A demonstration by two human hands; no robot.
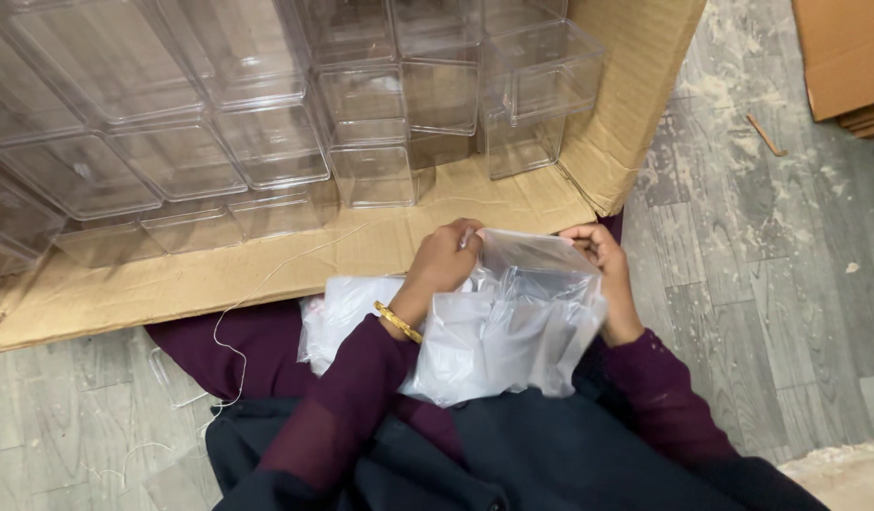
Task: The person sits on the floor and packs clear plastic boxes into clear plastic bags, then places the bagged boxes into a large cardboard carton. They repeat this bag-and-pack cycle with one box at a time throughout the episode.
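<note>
**Both hands working the mouth of a clear plastic bag on the lap**

Nearest, at 6 o'clock, lies the person's lap in dark cloth, with two maroon sleeves (342,416) rising from it; the left wrist carries one gold bangle (397,322). On the lap rests a loose heap of clear plastic bags (475,350); the sheets overlap and fold into one another, so I cannot tell how many there are.

Just above the heap, the left hand (446,257) is closed, its fingers pinched on the near-left edge of the topmost plastic bag (531,260); the right hand (602,270), at about 3 o'clock from it, is likewise clamped on the bag's right edge; the two hands are apart, with the bag's mouth stretched between them. By my judgement the step in hand is parting or spreading this one bag free of the heap; the next move seems to call for a firm pinch on both film layers and a gentle outward pull, since thin film clings and slips.

A single thin white thread (236,326) trails from 9 o'clock across the cardboard down to the grey plank floor (768,284).

Farther, from 10 to 1 o'clock, an opened cardboard carton (266,270) lies on its side, its flap spread flat toward the person; inside it clear plastic boxes (370,170) are stacked in rows; roughly fifteen show, though their see-through walls blur the count. At 2 o'clock one small brown stick (765,134) lies on the floor; beyond it, at the far corner, a stack of flat cardboard sheets (848,66).
</note>
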